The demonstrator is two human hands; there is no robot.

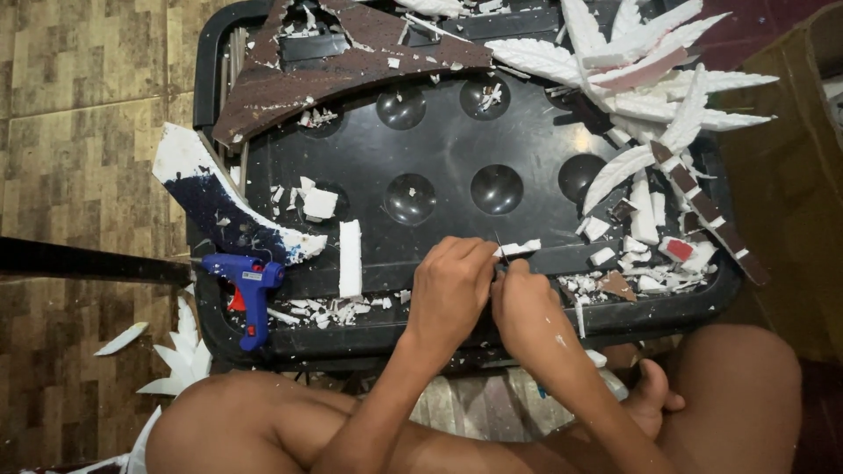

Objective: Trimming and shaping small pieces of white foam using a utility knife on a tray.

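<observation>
Where my left hand (450, 290) and right hand (527, 303) pinch the small white foam strip (518, 249), a thin blade between them is barely discernible.

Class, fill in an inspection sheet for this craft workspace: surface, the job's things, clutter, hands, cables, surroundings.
Surface: black plastic tray with round dimples, used as a worktop.
Job's things: small white foam strip pinched at the fingertips; whether a blade is there cannot be told.
Clutter: white foam scraps, blue glue gun, brown curved panel, white leaf-shaped cutouts.
Hands: left hand and right hand close together on the strip.
Cables: nothing seen.
Surroundings: brown tiled floor; the person's bare knees below.
</observation>
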